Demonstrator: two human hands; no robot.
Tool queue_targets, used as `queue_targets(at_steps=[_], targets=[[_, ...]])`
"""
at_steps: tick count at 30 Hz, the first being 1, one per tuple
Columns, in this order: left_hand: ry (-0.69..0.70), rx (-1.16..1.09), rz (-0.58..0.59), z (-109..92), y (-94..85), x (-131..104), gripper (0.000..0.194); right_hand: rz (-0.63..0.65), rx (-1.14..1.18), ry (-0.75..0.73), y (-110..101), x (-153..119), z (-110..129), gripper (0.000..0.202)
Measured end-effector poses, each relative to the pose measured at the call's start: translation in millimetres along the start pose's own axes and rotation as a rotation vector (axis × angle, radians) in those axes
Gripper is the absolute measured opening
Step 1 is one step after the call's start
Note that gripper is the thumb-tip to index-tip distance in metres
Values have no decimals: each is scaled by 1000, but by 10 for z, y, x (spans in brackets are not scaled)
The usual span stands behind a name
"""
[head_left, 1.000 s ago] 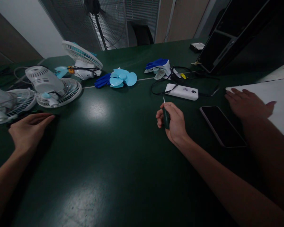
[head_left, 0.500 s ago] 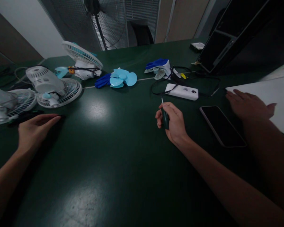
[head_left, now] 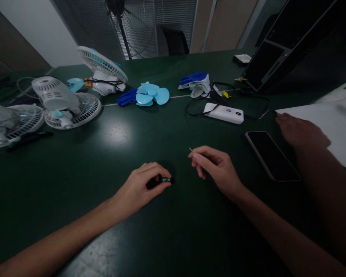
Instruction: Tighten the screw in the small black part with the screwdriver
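Near the middle of the dark green tabletop, my left hand (head_left: 147, 182) pinches a small black object with green marks (head_left: 166, 179) between thumb and fingers; most of it is covered by the fingers, so its kind is unclear. A short way to the right, my right hand (head_left: 216, 167) is closed around a small screwdriver, whose thin metal shaft (head_left: 191, 150) points up and left. Its handle is hidden inside the grip. The two hands are apart from each other.
White fan parts (head_left: 56, 98) lie at the left, beside a dark pen-like tool (head_left: 30, 139). Behind are a light blue fan blade (head_left: 152, 94), work gloves (head_left: 194, 80) and a white power bank (head_left: 224, 113). A phone (head_left: 272, 156) and another person's hand (head_left: 301, 129) on white paper (head_left: 341, 119) are at the right.
My left hand has come from the far left to the middle with the small black object. My right hand has moved slightly nearer, tipping the screwdriver's shaft leftward.
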State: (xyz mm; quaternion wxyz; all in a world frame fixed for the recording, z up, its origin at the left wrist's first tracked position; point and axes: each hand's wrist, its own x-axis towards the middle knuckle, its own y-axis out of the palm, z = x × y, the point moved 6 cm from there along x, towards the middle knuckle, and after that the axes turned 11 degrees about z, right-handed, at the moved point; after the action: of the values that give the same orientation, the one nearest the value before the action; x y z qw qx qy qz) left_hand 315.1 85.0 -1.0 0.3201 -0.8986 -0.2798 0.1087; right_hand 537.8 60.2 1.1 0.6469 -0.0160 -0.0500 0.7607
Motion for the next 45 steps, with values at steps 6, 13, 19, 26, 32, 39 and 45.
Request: queue_targets(at_steps=[6, 13, 19, 26, 32, 39, 45], targets=[[21, -20, 3, -63, 1, 20, 20, 126, -629, -177, 168, -397, 192, 19], [5, 86, 1, -128, -30, 14, 13, 166, -922, -259, 293, -415, 170, 19], [17, 108, 41, -109, -18, 23, 13, 174, -984, -289, 357, -415, 206, 21], [35, 105, 47, -112, -3, 29, 14, 166, -998, -313, 402, -408, 234, 20], [46, 126, 53, -108, 9, 30, 14, 68, -652, -393, 423, -337, 391, 20], [50, 164, 57, -109, 7, 31, 17, -51, -610, -279, 200, -328, 294, 16], [126, 193, 230, -110, 6, -223, 25, -108, -578, -214, 102, -307, 256, 14]])
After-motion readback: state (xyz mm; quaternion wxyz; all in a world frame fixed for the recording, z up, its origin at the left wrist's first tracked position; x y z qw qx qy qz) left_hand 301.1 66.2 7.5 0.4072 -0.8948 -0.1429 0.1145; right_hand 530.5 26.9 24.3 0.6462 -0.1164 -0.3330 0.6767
